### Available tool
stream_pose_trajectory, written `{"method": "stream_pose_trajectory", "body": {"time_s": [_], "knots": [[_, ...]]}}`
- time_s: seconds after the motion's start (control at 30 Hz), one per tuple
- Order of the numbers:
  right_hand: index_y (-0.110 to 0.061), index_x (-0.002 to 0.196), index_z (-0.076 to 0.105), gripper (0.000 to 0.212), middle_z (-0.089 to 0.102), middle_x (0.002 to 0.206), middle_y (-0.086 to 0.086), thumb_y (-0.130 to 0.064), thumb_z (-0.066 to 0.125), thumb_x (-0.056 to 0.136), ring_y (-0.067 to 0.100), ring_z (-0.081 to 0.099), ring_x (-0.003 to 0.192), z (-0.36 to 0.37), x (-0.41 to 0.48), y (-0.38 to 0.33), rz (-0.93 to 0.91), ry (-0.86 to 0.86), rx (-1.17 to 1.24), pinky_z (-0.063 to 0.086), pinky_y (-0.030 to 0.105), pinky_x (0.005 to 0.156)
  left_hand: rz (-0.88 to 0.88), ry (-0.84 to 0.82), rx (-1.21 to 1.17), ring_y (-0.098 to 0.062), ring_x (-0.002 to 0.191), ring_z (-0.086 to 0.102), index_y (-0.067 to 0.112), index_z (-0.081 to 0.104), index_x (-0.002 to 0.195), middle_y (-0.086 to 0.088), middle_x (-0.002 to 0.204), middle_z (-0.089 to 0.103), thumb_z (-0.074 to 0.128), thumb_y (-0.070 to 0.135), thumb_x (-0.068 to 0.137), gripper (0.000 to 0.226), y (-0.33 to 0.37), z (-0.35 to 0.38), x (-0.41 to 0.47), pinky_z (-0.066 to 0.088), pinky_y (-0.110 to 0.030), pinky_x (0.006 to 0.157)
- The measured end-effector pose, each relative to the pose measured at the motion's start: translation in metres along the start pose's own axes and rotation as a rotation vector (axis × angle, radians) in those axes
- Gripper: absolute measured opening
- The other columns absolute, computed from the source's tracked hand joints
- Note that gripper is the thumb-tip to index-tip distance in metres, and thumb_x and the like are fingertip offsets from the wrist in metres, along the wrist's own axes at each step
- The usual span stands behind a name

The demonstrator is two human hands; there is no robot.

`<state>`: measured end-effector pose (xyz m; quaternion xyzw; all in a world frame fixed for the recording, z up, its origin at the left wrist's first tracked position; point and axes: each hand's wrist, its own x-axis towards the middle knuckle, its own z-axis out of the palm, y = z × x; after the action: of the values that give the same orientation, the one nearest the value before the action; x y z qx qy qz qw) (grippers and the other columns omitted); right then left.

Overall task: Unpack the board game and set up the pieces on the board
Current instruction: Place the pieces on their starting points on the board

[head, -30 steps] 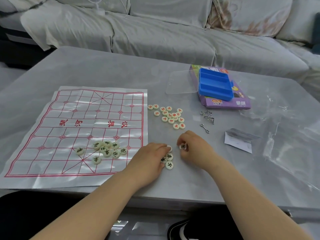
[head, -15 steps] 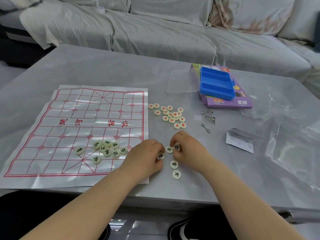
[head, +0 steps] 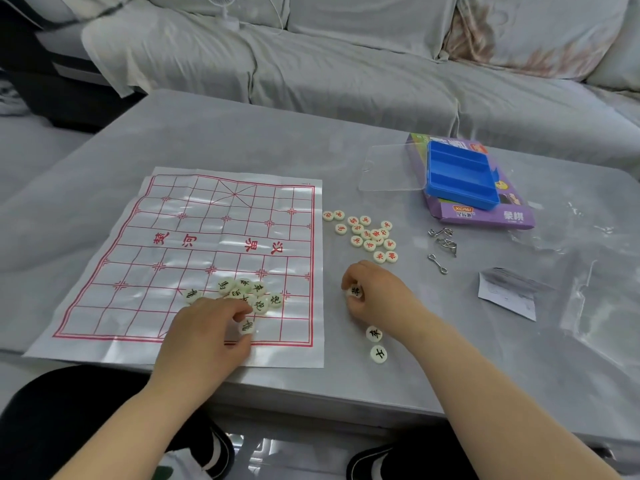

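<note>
Two hands at work over a grey bench point(head: 242, 133).
Left hand point(head: 204, 337): low over the near edge of the printed board sheet point(head: 207, 216), thumb and forefinger pinched on one held piece point(head: 246, 326), black character showing, inside the nearest row of squares.
Right hand point(head: 377, 299): on the bench just right of the sheet, fingers curled round a second held piece point(head: 355, 292), black character facing the camera.
Heap of black-marked pieces point(head: 258, 289): on the near half of the sheet, touching one another, just beyond the left fingertips; one straggler point(head: 191, 294) to its left.
Pair of loose black-marked pieces point(head: 374, 333): flat on the bench, just beside the right wrist.
Cluster of red-marked pieces point(head: 367, 233): on bare bench off the sheet's right edge, beyond the right hand.
Blue compartment tray point(head: 460, 178): atop a flattened purple box point(head: 512, 216), far right; clear lid point(head: 391, 168) against the tray's left side.
Bent-wire metal items point(head: 443, 240): between red cluster and box.
Folded paper slip point(head: 505, 296) and crumpled clear wrap point(head: 595, 299): right side.
Cloth-draped sofa point(head: 346, 64): behind the bench.
</note>
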<state>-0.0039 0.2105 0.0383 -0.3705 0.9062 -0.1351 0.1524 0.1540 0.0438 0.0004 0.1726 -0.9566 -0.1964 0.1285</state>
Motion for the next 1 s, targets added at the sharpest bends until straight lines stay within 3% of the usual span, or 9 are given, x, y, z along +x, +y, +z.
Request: {"method": "stream_pose_trajectory", "body": {"time_s": [0.1, 0.23, 0.4, 0.57, 0.67, 0.73, 0.77, 0.83, 1.0], "knots": [[-0.011, 0.109, 0.055, 0.022, 0.052, 0.115, 0.003, -0.009, 0.049, 0.088, 0.016, 0.051, 0.094, 0.005, 0.007, -0.028, -0.058, 0.058, 0.11, 0.034, 0.016, 0.075, -0.07, -0.003, -0.011, -0.031, 0.062, 0.06, 0.009, 0.07, 0.079, -0.002, 0.064, 0.064, 0.076, 0.014, 0.055, 0.025, -0.004, 0.001, 0.001, 0.044, -0.036, 0.059], [-0.008, 0.114, 0.054, 0.026, 0.052, 0.12, 0.008, -0.007, 0.049, 0.088, 0.022, 0.053, 0.105, 0.021, 0.018, -0.066, -0.158, 0.005, 0.163, 0.04, 0.024, 0.084, -0.117, 0.005, -0.019, -0.03, 0.066, 0.059, 0.009, 0.07, 0.085, -0.001, 0.068, 0.065, 0.072, 0.017, 0.059, 0.027, -0.006, -0.004, 0.003, 0.042, -0.037, 0.064], [-0.013, 0.123, 0.05, 0.036, 0.046, 0.129, 0.003, -0.014, 0.053, 0.088, 0.022, 0.053, 0.104, 0.028, 0.02, -0.069, -0.178, -0.004, 0.142, 0.036, 0.024, 0.078, -0.069, -0.049, -0.005, -0.031, 0.071, 0.064, 0.01, 0.07, 0.084, -0.005, 0.08, 0.07, 0.054, 0.036, 0.063, 0.037, -0.005, -0.009, -0.001, 0.048, -0.039, 0.064], [-0.018, 0.119, 0.054, 0.03, 0.044, 0.129, -0.003, -0.014, 0.053, 0.089, 0.01, 0.043, 0.087, 0.006, -0.006, -0.018, -0.055, 0.066, 0.114, 0.03, 0.015, 0.075, 0.121, -0.068, -0.114, -0.01, 0.073, 0.063, 0.021, 0.069, 0.081, 0.006, 0.08, 0.068, 0.05, 0.036, 0.069, 0.027, 0.027, 0.0, -0.005, 0.042, -0.018, 0.062], [-0.017, 0.12, 0.056, 0.036, 0.044, 0.131, -0.002, -0.004, 0.048, 0.087, 0.015, 0.048, 0.107, -0.004, -0.025, 0.013, -0.023, 0.019, 0.033, 0.033, 0.016, 0.085, 0.309, -0.171, -0.17, -0.002, 0.077, 0.054, 0.025, 0.068, 0.08, 0.014, 0.079, 0.066, 0.043, 0.036, 0.068, 0.03, 0.058, 0.015, 0.001, 0.041, -0.011, 0.061], [-0.017, 0.122, 0.055, 0.046, 0.043, 0.133, 0.001, 0.004, 0.045, 0.083, 0.019, 0.043, 0.119, -0.004, -0.036, 0.026, -0.044, -0.03, 0.022, 0.03, 0.019, 0.097, 0.38, -0.195, -0.141, -0.004, 0.083, 0.06, 0.021, 0.069, 0.09, 0.01, 0.091, 0.067, 0.049, 0.031, 0.07, 0.031, 0.079, 0.022, 0.006, 0.045, -0.012, 0.068], [-0.018, 0.123, 0.055, 0.05, 0.043, 0.133, 0.002, 0.006, 0.044, 0.081, 0.021, 0.042, 0.12, -0.002, -0.04, 0.029, -0.061, -0.051, 0.015, 0.028, 0.019, 0.099, 0.379, -0.21, -0.136, -0.01, 0.096, 0.06, 0.018, 0.066, 0.104, 0.006, 0.106, 0.064, 0.054, 0.025, 0.075, 0.033, 0.087, 0.027, 0.008, 0.046, -0.018, 0.079], [-0.018, 0.123, 0.055, 0.049, 0.046, 0.13, 0.003, 0.005, 0.045, 0.08, 0.024, 0.042, 0.116, 0.002, -0.047, 0.033, -0.081, -0.056, -0.007, 0.027, 0.02, 0.098, 0.34, -0.241, -0.164, -0.016, 0.12, 0.046, 0.017, 0.049, 0.129, 0.003, 0.132, 0.049, 0.053, 0.018, 0.087, 0.042, 0.098, 0.037, 0.013, 0.033, -0.021, 0.098], [-0.014, 0.111, 0.062, 0.028, 0.052, 0.118, 0.003, -0.007, 0.049, 0.087, 0.021, 0.047, 0.11, 0.009, -0.053, 0.044, 0.018, 0.068, 0.009, 0.033, 0.02, 0.083, 0.296, -0.263, -0.077, -0.013, 0.122, 0.036, 0.021, 0.04, 0.134, 0.006, 0.134, 0.044, 0.048, 0.036, 0.089, 0.048, 0.114, 0.052, 0.023, 0.025, -0.021, 0.098]]}}
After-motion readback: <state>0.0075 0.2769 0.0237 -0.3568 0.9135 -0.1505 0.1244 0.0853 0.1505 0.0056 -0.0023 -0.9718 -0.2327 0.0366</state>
